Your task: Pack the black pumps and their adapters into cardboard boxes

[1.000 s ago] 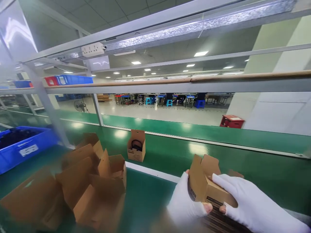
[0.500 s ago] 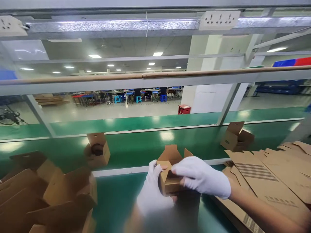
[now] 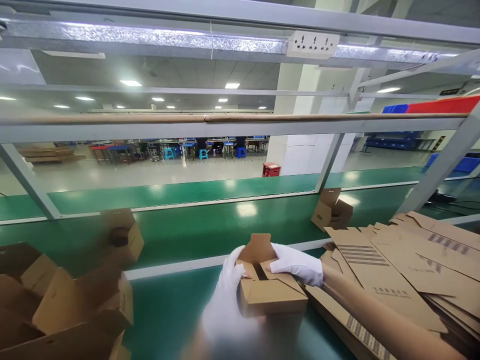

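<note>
Held between your left hand [image 3: 227, 295] and right hand [image 3: 296, 264] by the counter's [image 3: 165, 305] white edge, the carton [image 3: 273, 301] should handle light, stiff but crushable, best gripped at its corner folds.

The gloves [image 3: 296, 262] are white, the held carton [image 3: 277, 298] plain brown, the flat cartons [image 3: 392, 272] brown too (some carry dark parallel stripes), and the work surface [image 3: 165, 310] green beside a white strip [image 3: 180, 268].

This was a factory workshop: a long green bench [image 3: 195, 232], piled flat cartons [image 3: 405, 270], an overhead power strip [image 3: 312, 45] and, beyond, blue stools [image 3: 241, 152] showed it.
</note>
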